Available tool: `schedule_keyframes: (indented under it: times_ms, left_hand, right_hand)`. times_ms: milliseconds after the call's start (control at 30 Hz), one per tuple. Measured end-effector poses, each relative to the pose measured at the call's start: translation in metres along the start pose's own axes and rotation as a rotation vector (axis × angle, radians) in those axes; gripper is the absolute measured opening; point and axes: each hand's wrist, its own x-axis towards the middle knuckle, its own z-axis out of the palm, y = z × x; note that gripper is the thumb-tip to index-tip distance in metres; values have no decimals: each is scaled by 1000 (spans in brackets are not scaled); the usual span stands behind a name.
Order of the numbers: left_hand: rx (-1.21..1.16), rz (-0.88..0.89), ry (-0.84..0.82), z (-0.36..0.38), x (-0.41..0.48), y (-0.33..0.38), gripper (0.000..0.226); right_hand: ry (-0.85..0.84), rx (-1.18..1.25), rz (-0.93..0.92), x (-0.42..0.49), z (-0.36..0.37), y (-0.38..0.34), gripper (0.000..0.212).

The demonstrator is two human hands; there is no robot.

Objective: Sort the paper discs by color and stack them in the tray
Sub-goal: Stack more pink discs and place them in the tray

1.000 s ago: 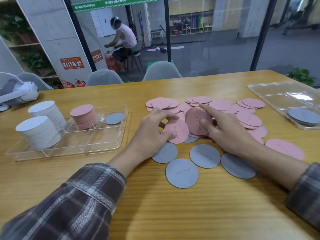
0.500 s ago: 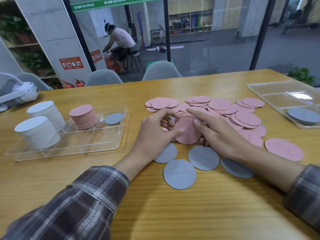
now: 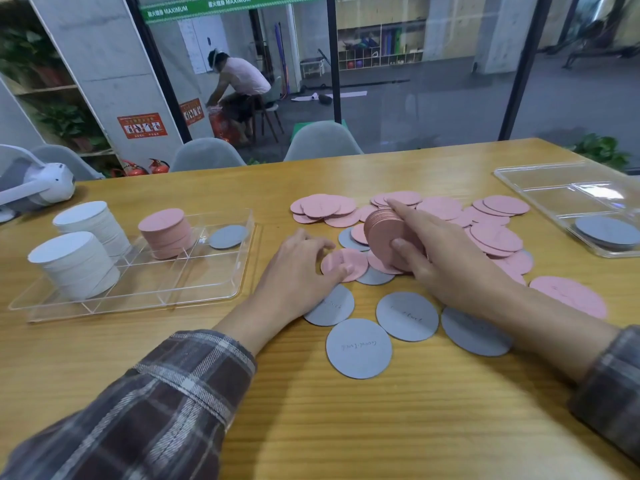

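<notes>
Loose pink discs (image 3: 440, 207) lie spread over the middle of the table, with several grey discs (image 3: 358, 348) nearer to me. My right hand (image 3: 446, 258) grips a stack of pink discs (image 3: 382, 235) tilted on edge, thumb in front and index finger over the top. My left hand (image 3: 298, 271) pinches a single pink disc (image 3: 341, 261) lying flat just left of that stack. The clear tray (image 3: 214, 289) at left holds two white stacks (image 3: 74, 265), a pink stack (image 3: 166, 232) and one grey disc (image 3: 228, 236).
A second clear tray (image 3: 554, 192) at the far right holds a few grey discs (image 3: 606, 230). A white headset (image 3: 38, 188) lies at the table's left edge. Grey chairs (image 3: 322, 140) stand behind the table, and a person sits beyond the glass.
My right hand has tipped the pink stack up on edge and lifted it slightly back. My left hand has taken hold of a single pink disc beside it.
</notes>
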Motion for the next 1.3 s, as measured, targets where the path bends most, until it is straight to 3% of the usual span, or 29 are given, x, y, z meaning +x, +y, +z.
schedule_keyframes:
  times_ms: [167,367,600,1067,1300]
  left_hand:
    - [-22,-27,-25,-3,0,1,40]
    - [-271,1,91,-3,2,3,17]
    - [-524,65,81,-2,3,5,16]
    - [-549,47,189,7,1,16,17]
    - [-521,73,220,6,-2,23,20]
  right_hand:
    - [-77,-55,4,-2,3,0,62]
    - [-36,46,3,-2,-1,-3,53]
    - [-6,171,70,-3,-4,-8,49]
    - [-60,335,104,-7,1,-21,47]
    - [-104,151,13,-5,6,-18,59]
